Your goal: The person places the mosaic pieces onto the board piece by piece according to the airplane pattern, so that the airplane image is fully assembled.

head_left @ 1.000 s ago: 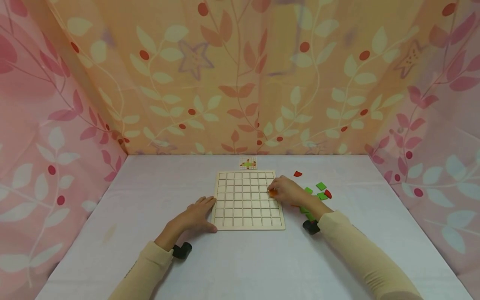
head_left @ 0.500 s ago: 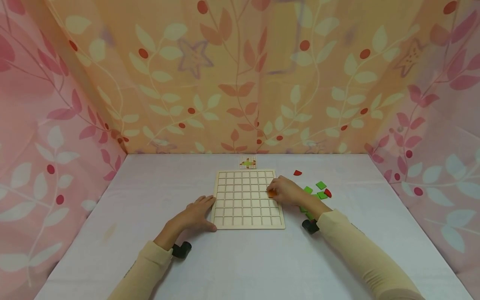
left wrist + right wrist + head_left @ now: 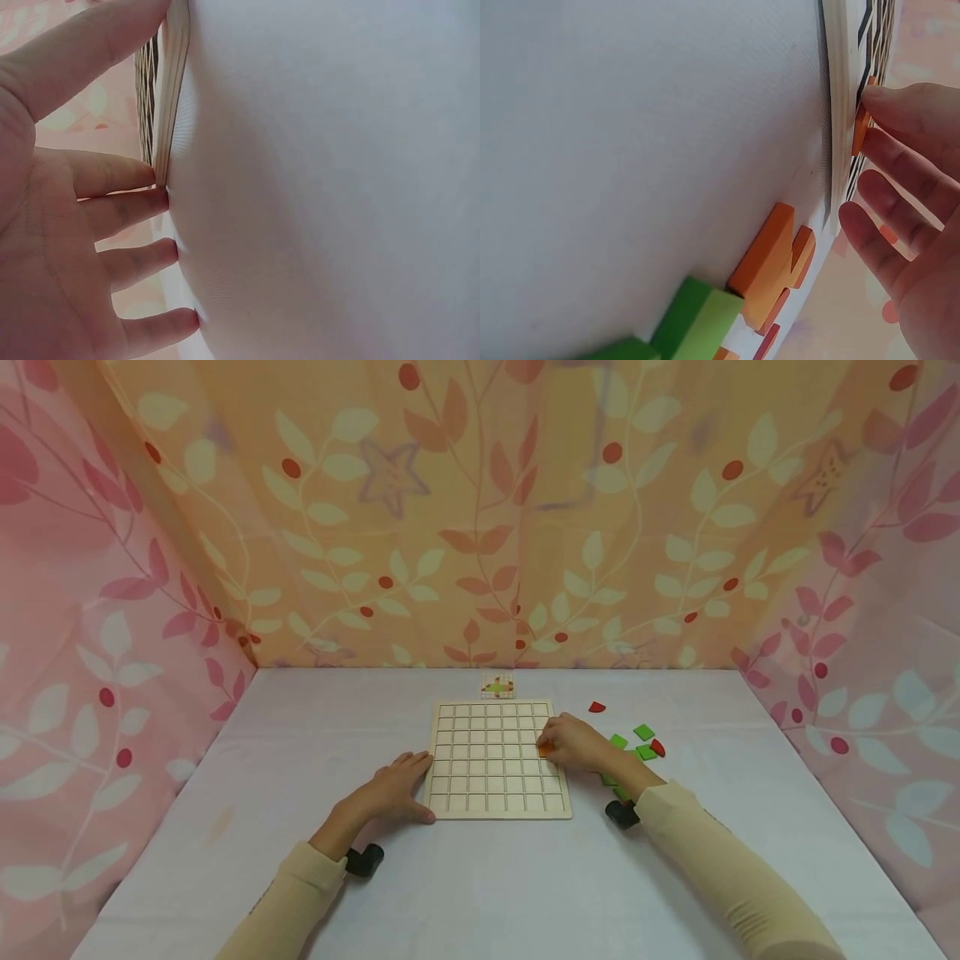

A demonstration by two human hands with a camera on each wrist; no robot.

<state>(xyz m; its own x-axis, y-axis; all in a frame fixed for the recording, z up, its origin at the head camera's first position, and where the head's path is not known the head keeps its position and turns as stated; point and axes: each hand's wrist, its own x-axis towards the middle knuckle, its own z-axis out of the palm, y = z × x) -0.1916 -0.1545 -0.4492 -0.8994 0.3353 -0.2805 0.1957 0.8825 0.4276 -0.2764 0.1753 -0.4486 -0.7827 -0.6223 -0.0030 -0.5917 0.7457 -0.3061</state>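
Note:
A pale wooden board (image 3: 486,785) with a grid of square cells lies flat on the table. At its right edge my right hand (image 3: 576,743) pinches an orange tile (image 3: 547,750) with thumb and index finger, the other fingers loosely bent. The right wrist view has this orange tile (image 3: 861,133) lying close on the board's face, under the thumb tip. My left hand (image 3: 390,789) rests at the board's left edge, fingers spread and fairly straight. In the left wrist view its fingertips (image 3: 154,175) touch the board's side and the table.
Several green square tiles (image 3: 643,732) and red quarter-round pieces (image 3: 597,707) lie right of the board, partly behind the right forearm. Orange pieces (image 3: 769,259) lie there too. A small pattern card (image 3: 498,686) sits behind the board. Patterned cloth (image 3: 480,527) walls the table.
The right hand stays at the same cell; its orange tile now lies flatter on the board's right column. The left hand has not moved.

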